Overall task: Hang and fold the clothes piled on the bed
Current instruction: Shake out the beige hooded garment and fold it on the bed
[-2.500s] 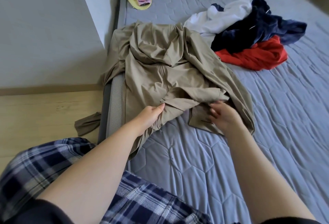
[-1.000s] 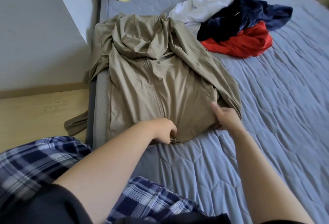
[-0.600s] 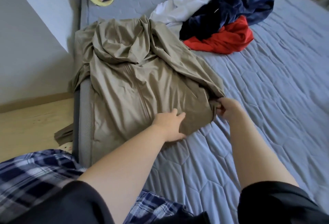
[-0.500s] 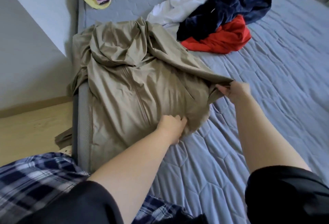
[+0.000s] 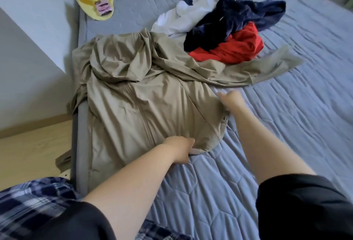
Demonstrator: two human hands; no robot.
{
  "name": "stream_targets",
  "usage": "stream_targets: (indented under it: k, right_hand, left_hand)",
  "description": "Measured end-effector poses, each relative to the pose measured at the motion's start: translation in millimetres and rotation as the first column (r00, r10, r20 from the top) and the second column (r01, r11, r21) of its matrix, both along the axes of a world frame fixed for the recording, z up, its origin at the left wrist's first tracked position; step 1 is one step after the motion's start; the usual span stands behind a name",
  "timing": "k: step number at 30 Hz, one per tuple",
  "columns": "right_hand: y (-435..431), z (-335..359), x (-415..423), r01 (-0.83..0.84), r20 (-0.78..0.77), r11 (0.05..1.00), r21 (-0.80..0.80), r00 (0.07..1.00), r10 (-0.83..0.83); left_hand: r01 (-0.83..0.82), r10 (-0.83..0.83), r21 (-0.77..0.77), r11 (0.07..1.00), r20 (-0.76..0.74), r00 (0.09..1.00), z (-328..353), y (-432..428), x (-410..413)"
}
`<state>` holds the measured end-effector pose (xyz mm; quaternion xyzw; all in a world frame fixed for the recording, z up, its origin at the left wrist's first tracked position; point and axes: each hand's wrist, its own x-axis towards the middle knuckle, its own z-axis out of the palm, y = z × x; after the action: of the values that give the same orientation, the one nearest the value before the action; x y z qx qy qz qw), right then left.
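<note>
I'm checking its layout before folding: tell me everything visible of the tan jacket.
The tan jacket, smooth, creased fabric, lies front up on the bed, zip down the middle, hood bunched at the top. One sleeve stretches, blurred, past the red garment; the opposite side hangs over its left edge. The left hand grips its hem; the blurred right hand is at its side.

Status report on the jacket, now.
Left hand grips khaki jacket hem. Right hand blurred, apparently open, beside jacket. Sleeve spread right, against red garment of pile.
</note>
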<state>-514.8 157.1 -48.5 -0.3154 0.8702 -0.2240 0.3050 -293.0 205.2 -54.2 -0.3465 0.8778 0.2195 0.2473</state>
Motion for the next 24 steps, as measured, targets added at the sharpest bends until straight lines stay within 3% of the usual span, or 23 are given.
stream_targets:
  k: [3, 5, 8, 9, 10, 12, 14, 15, 17, 19, 21, 24]
  right_hand:
    - [21.5, -17.3, 19.3, -0.14, 0.216, 0.986, 0.091, 0.969, 0.118]
    - [34.1, -19.9, 16.9, -0.046, 0.207, 0.996, 0.081, 0.978, 0.029]
    - [51.8, -21.2, 7.1, 0.273, -0.077, 0.962, -0.024, 0.959, -0.274]
    - [56.0, -22.3, 8.7, 0.267, -0.217, 0.963, -0.025, 0.939, -0.266]
    - [56.9, -24.0, 14.6, 0.18, -0.351, 0.983, -0.024, 0.92, -0.177]
    - [56.9, -28.6, 32.9, -0.107, -0.553, 0.986, -0.129, 0.833, 0.018]
    - [49.6, -33.7, 58.2, -0.401, -0.62, 0.899, -0.175, 0.754, 0.215]
    - [45.6, -37.5, 70.2, -0.504, -0.611, 0.857, -0.106, 0.713, 0.344]
    - [38.3, -49.8, 90.2, -0.53, -0.492, 0.84, 0.115, 0.704, 0.512]
    - [26.9, -52.7, 107.3, -0.426, -0.422, 0.878, 0.219, 0.77, 0.479]
    - [10.3, -47.9, 130.2, -0.417, -0.438, 0.897, 0.149, 0.785, 0.438]
    - [-16.9, -38.0, 169.2, -0.574, -0.406, 0.818, 0.038, 0.739, 0.537]
  left_hand:
    - [-0.063, 0.066, 0.07, 0.996, -0.037, 0.997, 3.2, -7.4, 0.3]
    - [-0.097, 0.106, 0.175, 0.98, -0.042, 0.993, 3.8, -12.0, 1.0]
    - [-0.267, 0.292, 0.487, 0.832, 0.026, 0.956, 3.9, -12.3, 0.6]
    - [-0.3, 0.348, 0.518, 0.801, 0.005, 0.937, 3.2, -11.7, 1.7]
    - [-0.311, 0.394, 0.484, 0.818, -0.076, 0.916, 3.2, -12.9, 5.1]
    - [-0.326, 0.374, 0.196, 0.925, -0.32, 0.87, -1.5, -20.5, 14.9]
    - [-0.368, 0.292, -0.091, 0.925, -0.45, 0.844, -4.3, -32.6, 33.7]
    - [-0.369, 0.262, -0.178, 0.912, -0.439, 0.859, -5.6, -39.9, 44.2]
    - [-0.318, 0.232, -0.279, 0.906, -0.303, 0.924, -8.9, -51.8, 66.6]
    - [-0.29, 0.235, -0.338, 0.896, -0.194, 0.953, -12.5, -60.8, 87.5]
    - [-0.329, 0.294, -0.356, 0.875, -0.151, 0.944, -14.1, -71.2, 105.2]
    - [-0.43, 0.415, -0.316, 0.846, -0.118, 0.902, -16.3, -84.1, 127.7]
